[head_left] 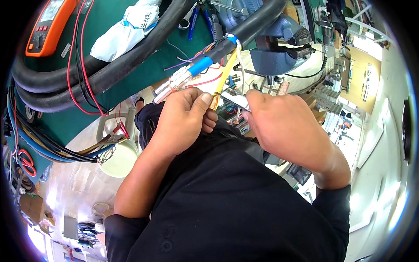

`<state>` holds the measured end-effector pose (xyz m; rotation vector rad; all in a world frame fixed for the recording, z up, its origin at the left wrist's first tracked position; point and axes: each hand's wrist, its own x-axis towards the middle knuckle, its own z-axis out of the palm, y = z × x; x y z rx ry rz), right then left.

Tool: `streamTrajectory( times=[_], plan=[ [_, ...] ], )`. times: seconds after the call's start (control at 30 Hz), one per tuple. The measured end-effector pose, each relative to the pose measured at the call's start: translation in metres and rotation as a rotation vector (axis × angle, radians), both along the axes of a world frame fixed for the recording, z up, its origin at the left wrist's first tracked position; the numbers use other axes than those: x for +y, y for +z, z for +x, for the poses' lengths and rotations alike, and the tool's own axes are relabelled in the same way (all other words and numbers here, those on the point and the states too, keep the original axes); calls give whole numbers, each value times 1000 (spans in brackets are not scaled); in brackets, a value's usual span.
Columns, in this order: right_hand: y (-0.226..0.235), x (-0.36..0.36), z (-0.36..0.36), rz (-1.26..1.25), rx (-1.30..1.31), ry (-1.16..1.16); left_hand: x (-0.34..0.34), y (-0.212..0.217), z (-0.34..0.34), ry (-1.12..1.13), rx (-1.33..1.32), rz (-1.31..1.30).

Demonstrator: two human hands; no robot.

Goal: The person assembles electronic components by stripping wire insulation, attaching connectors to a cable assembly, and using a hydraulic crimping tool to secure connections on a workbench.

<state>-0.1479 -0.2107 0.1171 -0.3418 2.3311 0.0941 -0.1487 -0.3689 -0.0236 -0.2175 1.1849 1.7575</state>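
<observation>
My left hand (181,118) is closed on the end of a yellow wire (228,72), its thumb pressing the wire against the fingers. Copper-coloured strands show at that end. In my right hand (290,126) is a flat silver blade-like tool (235,100), its tip close to the wire beside my left thumb; the fist hides its handle. The yellow wire comes out of a thick black cable (257,24), along with a white wire (242,74), a blue-sleeved bundle (201,65) and several thin coloured wires.
A blue-grey bench vise (275,61) stands beside the cable. On the green bench (52,135) lie an orange multimeter (48,30), a white plastic bag (124,35), looped black cable (52,98) and red-handled scissors (28,163). Below the edge is a pale bucket (118,161).
</observation>
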Motion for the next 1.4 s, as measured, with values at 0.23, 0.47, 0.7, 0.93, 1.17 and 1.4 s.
streamTrajectory(
  times=[0.23,0.47,0.7,0.93,1.17,1.4],
  plan=[
    [2,-7,7,49,-1,-77,-1,-5,4,37,-53,61],
    [-1,-7,10,31,55,-67,-4,-4,2,58,-117,118],
    [-2,-8,9,3,72,-87,-4,-9,3,46,-125,111],
    [-7,-6,12,-32,105,-156,3,-18,16,171,-468,336],
    [-21,13,19,-238,194,-409,10,-30,29,273,-350,444],
    [-64,9,37,-677,232,-1169,4,-25,22,145,-164,328]
  ],
)
